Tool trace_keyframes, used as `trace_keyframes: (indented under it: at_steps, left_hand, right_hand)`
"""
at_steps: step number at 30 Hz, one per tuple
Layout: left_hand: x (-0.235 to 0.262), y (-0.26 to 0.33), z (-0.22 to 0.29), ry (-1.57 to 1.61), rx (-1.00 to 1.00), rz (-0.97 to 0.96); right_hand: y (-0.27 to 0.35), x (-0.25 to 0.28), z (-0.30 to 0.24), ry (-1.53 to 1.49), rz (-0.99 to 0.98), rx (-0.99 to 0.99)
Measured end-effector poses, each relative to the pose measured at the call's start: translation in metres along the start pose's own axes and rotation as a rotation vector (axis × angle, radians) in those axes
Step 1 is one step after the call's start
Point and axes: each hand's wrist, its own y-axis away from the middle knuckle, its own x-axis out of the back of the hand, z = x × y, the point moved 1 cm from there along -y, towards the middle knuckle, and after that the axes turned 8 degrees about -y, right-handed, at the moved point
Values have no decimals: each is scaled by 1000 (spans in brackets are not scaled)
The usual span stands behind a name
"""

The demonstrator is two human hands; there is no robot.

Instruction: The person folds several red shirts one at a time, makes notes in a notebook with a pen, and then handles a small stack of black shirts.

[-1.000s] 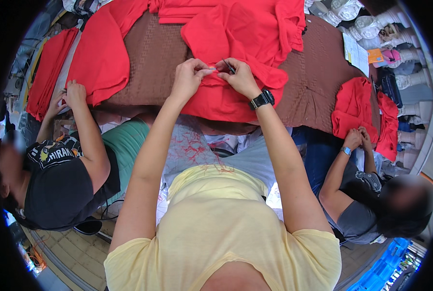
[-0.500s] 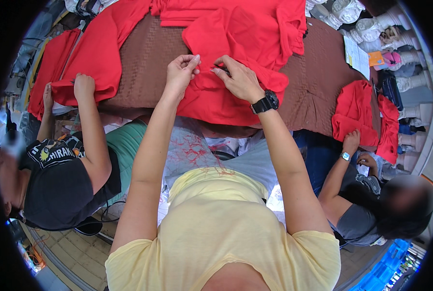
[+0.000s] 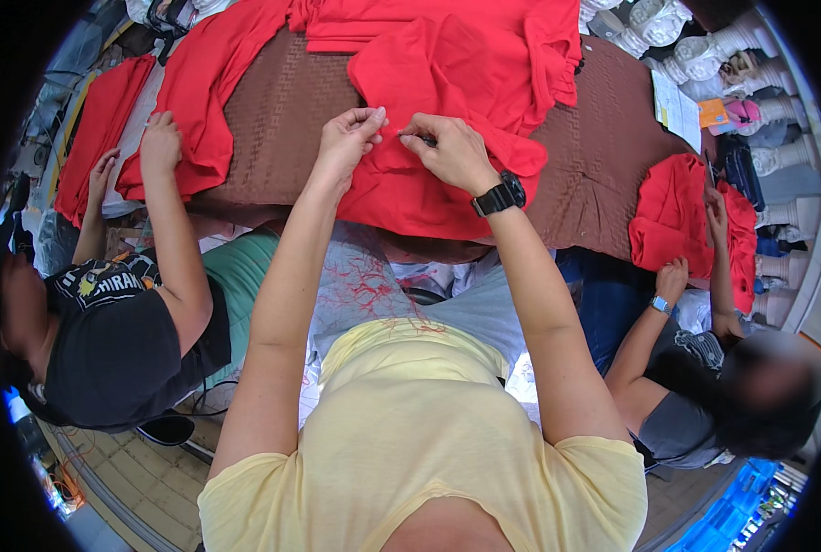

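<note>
A red garment (image 3: pixel 447 101) lies spread on the brown patterned tablecloth (image 3: pixel 281 110) in front of me. My left hand (image 3: pixel 348 138) pinches a fold of the red fabric near its middle. My right hand (image 3: pixel 449 149), with a black watch on its wrist, rests on the same garment a little to the right, fingers closed on a small thin tool that is too small to identify. The two hands are a few centimetres apart.
A person in a black shirt (image 3: pixel 107 340) at my left has both hands on another red garment (image 3: pixel 189 101). A person at my right (image 3: pixel 723 386) handles a red bundle (image 3: pixel 677 221). Loose red threads (image 3: pixel 364 285) lie on my lap. Papers and white spools sit at the back right.
My hands have stayed on the red garment and shifted slightly, the left hand now closer to the right. The person at the left moved a hand along their red cloth.
</note>
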Motion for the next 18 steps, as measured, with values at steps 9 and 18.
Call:
trace_keyframes:
  at_steps: [9, 18]
  left_hand:
    - [-3, 9, 3, -33, -5, -24]
    - [22, 57, 36, -648, -92, -631]
  right_hand:
    - [2, -7, -1, -6, 13, 18]
    - [17, 16, 12, -143, 144, -136]
